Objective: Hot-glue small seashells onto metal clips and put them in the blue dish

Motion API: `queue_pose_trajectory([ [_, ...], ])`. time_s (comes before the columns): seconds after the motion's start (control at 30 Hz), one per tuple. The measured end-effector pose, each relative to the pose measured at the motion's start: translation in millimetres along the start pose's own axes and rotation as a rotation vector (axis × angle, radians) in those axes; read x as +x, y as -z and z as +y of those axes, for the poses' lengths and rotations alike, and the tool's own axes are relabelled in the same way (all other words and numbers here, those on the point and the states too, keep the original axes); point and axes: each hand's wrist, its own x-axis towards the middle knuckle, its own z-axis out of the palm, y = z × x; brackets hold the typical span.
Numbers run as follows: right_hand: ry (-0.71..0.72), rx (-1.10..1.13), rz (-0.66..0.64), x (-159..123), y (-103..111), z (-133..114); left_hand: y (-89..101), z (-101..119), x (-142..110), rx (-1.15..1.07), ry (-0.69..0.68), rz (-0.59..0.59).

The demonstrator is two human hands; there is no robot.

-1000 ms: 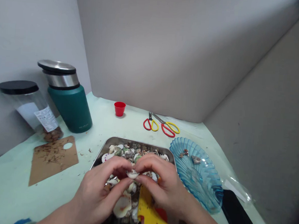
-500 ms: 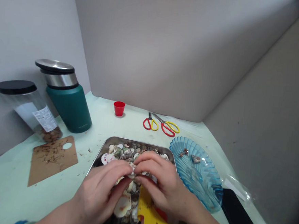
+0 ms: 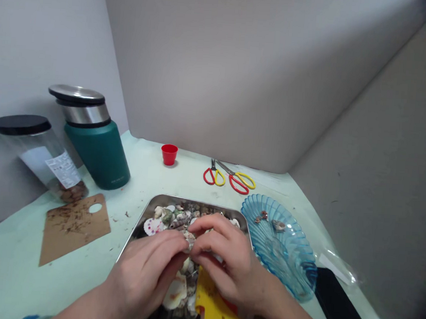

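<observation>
Over the metal tray of seashells, my left hand and my right hand meet fingertip to fingertip. Both are closed in a pinch around a small pale shell, mostly hidden by the fingers. Beneath them lie several mixed shells, among them a white scallop shell with purple spots and a larger cream scallop shell. A yellow tool with a red part, in shape like a glue gun, rests over the tray's near right side, just below my right hand.
Right of the tray stands a blue fluted glass dish holding a few small shell pieces. Behind are two pairs of scissors and a red cup. On the left are a green bottle, a clear jar and a brown board.
My right fingers have shifted slightly around the shell, and the index finger is raised a little more. My left hand stays almost in place. The tray and other things have not moved.
</observation>
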Motion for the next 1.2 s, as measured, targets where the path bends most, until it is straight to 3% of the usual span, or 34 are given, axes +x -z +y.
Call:
queue_pose_trajectory([
  [0.17,-0.054,0.021,0.065,-1.6,-1.5,4.4,1.7,1.6,2.1,-0.015,0.018,0.003],
  [0.47,-0.053,0.036,0.016,-0.6,-2.1,3.2,6.1,3.5,9.4,-0.179,0.068,-0.024],
  [0.73,-0.079,0.088,0.037,-1.4,-5.3,8.1,12.2,6.9,17.4,-0.300,0.212,-0.105],
  [0.97,-0.048,0.076,0.015,-1.2,-2.1,5.2,9.7,4.3,13.6,-0.298,0.141,-0.109],
  [1.2,-0.023,-0.034,-0.013,-1.0,0.4,1.1,0.7,-1.8,2.0,-0.070,-0.034,-0.043],
])
